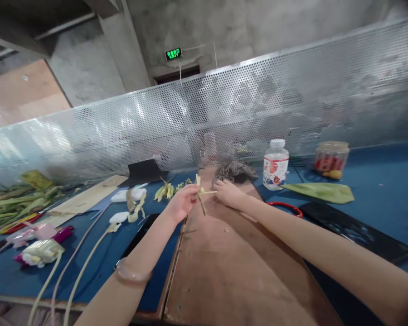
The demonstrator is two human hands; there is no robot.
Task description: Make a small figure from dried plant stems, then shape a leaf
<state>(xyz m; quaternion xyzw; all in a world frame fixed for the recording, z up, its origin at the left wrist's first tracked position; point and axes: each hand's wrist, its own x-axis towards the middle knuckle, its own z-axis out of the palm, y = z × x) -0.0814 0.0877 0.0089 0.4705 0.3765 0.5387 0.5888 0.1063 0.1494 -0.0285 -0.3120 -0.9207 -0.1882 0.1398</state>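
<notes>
Above the wooden board (221, 253), my left hand (183, 201) pinches a small woven piece of pale green leaf strips (201, 192), with strip ends sticking out upward, downward and to the right. My right hand (228, 194) is closed just to the right of it, its fingertips at the end of the strip that points right. Whether those fingertips grip the strip is hard to make out. Behind my right hand lies a tangled bundle of grey string (236, 170). A small ring-shaped bit (226, 229) rests on the board.
Right: a white-capped bottle (276, 165), glass jar (331, 159), green leaf (321, 192), red ring (285, 207) and black tablet (355, 228). Left: a dark phone (139, 237), white cases (125, 195), cables (83, 267), hair clips (42, 251) and husks (17, 203). A perforated metal screen (156, 122) stands behind.
</notes>
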